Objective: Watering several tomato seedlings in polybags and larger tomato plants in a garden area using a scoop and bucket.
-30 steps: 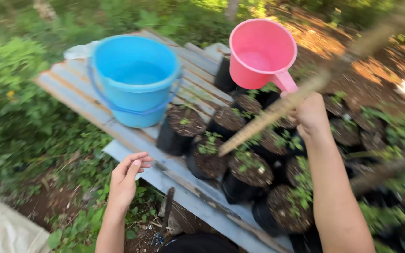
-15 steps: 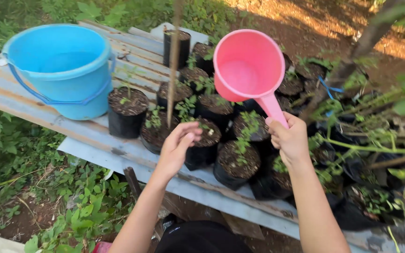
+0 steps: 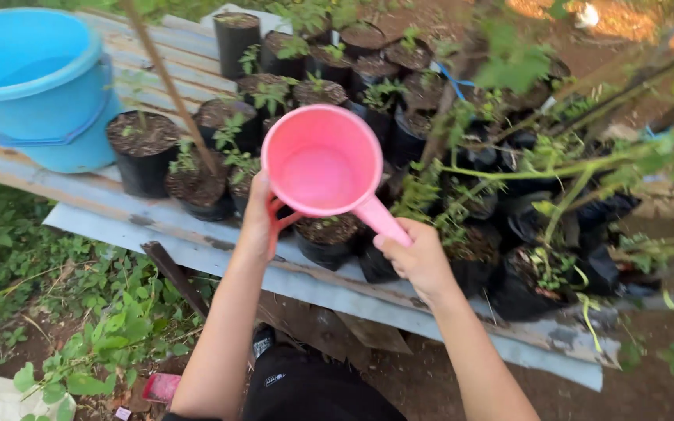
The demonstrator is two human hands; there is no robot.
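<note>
Head view: a pink dipper (image 3: 323,161) is held above the black seedling bags (image 3: 196,187) near the front edge of the corrugated sheet (image 3: 118,214). Its handle is gripped by the closed right hand (image 3: 421,259); its bowl is cupped by the left hand (image 3: 263,218), fingers curled. A blue bucket (image 3: 37,86) stands at the sheet's left end.

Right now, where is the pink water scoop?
Head view, centre: the pink scoop hangs over the black seedling pots, right hand on its handle, left hand at its bowl.
</note>
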